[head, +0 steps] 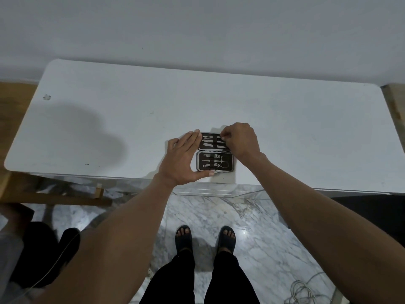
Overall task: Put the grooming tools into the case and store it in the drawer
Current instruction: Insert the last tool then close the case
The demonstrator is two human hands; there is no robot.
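A small dark grooming case (215, 161) lies opened flat near the front edge of the white table (109, 119). Its near half holds scissors, clippers and a few slim metal tools; its far half (211, 141) holds several more slim tools. My left hand (184, 159) braces the case's left side, fingers straight along the far half and thumb along the near edge. My right hand (240, 142) hovers over the far half's right end, fingertips pinching a slim tool there. Which tool that is stays hidden under the fingers.
The table stands against a white wall. A wooden frame (54, 198) shows under its left end. Below lie a marble floor, my sandalled feet, a black bag (43, 255) at the lower left and coiled white cable (306, 290) at the lower right.
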